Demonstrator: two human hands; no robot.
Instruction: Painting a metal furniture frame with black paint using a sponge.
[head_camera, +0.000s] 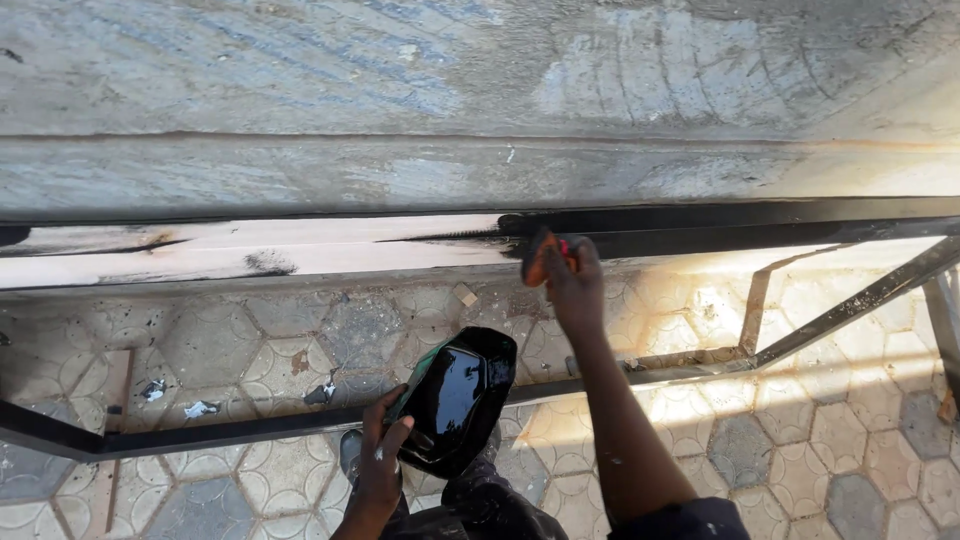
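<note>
Outdoor paved ground of hexagon blocks (830, 440), with a grey rough wall (400, 90) beyond the hands. Metal frame bar (300, 250) runs left-right in front of both hands, long axis horizontal; painted black from the right hand rightward, bare pale metal with a few black smears to the left of it. Right hand (565, 275) is up at the bar, fingers closed on a paintbrush (540, 258) with a reddish handle, tip touching the bar right at the black/bare boundary. Left hand (385, 455) is lower and nearer the body, gripping a paint container (458, 400) full of glossy black paint, held below and left of the right hand, well apart from the bar. Right hand is clearly the nearer one to the bar. A lower black frame rail (200, 432) passes under the container. Unpainted stretch lies leftward of the brush.
</note>
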